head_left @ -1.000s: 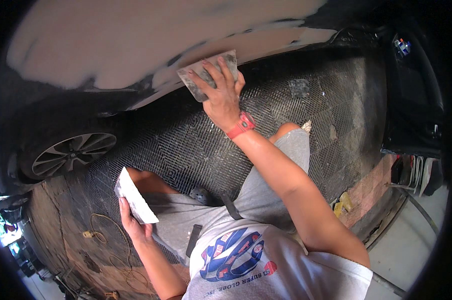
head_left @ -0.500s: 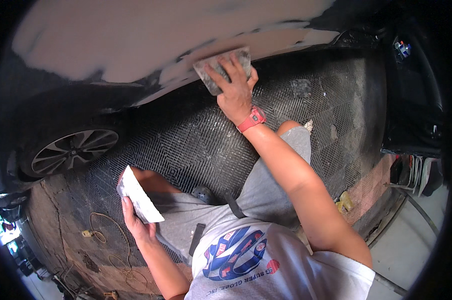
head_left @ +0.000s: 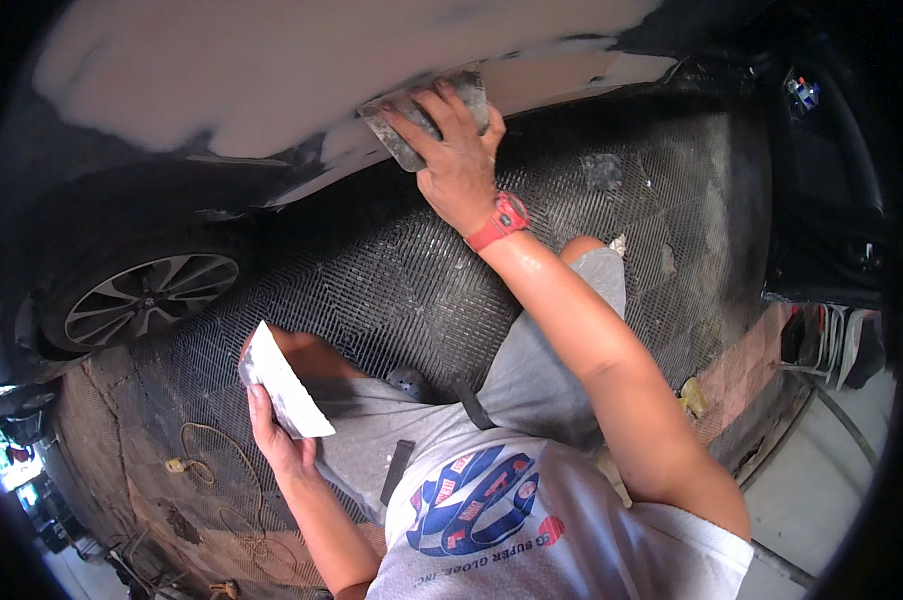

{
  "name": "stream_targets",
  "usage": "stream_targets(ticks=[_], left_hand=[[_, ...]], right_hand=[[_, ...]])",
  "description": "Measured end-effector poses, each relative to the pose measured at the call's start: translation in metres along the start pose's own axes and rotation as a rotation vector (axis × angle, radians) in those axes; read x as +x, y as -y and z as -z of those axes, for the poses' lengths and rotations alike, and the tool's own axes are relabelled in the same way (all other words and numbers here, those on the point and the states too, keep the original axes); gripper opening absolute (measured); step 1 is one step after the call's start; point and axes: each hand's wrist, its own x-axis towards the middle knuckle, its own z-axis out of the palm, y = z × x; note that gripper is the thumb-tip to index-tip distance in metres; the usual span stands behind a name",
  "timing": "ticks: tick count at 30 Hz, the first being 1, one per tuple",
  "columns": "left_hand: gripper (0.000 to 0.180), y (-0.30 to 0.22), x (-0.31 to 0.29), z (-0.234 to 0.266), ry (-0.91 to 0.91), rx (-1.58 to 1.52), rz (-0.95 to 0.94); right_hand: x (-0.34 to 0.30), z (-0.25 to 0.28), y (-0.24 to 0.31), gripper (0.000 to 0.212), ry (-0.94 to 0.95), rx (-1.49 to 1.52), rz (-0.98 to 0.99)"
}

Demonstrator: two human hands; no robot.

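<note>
Beige filler (head_left: 272,70) covers a broad patch on the lower side of a dark car (head_left: 122,190). My right hand (head_left: 459,150), with a red watch (head_left: 502,222) at its wrist, has its fingers spread over a flat grey filler spreader (head_left: 397,140). The spreader lies against the lower edge of the filler patch. Above my left thigh, my left hand (head_left: 280,440) grips a flat plate (head_left: 284,385), white on its lit face. Its fingers are mostly hidden behind the plate, with the thumb along its edge.
A car wheel (head_left: 152,300) is at the left. Black ribbed matting (head_left: 372,280) covers the floor under my bent legs. A yellowish cord (head_left: 222,440) lies coiled at lower left. An open dark car door (head_left: 827,200) stands at the right, and a crumpled yellow piece (head_left: 692,397) lies below it.
My right hand and the spreader have moved a little left and up along the car's side. My left hand and its plate have shifted only slightly.
</note>
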Motion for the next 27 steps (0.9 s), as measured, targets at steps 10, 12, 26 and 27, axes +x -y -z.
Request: stream_targets(ticks=[10,12,26,27], left_hand=[[0.034,0.0,-0.001,0.002,0.03,-0.004,-0.003],[0.033,0.0,0.0,0.006,0.037,-0.017,0.004],[0.033,0.0,0.0,0.007,0.042,-0.021,0.0],[0.033,0.0,0.0,0.008,0.038,-0.016,-0.006]], right_hand=[[-0.009,0.008,-0.001,0.08,-0.02,0.039,-0.037],[0.001,0.007,0.003,0.08,-0.033,0.024,-0.037],[-0.063,-0.049,-0.031,0.083,0.13,0.005,0.05],[-0.063,-0.042,-0.029,0.083,0.152,0.015,0.027]])
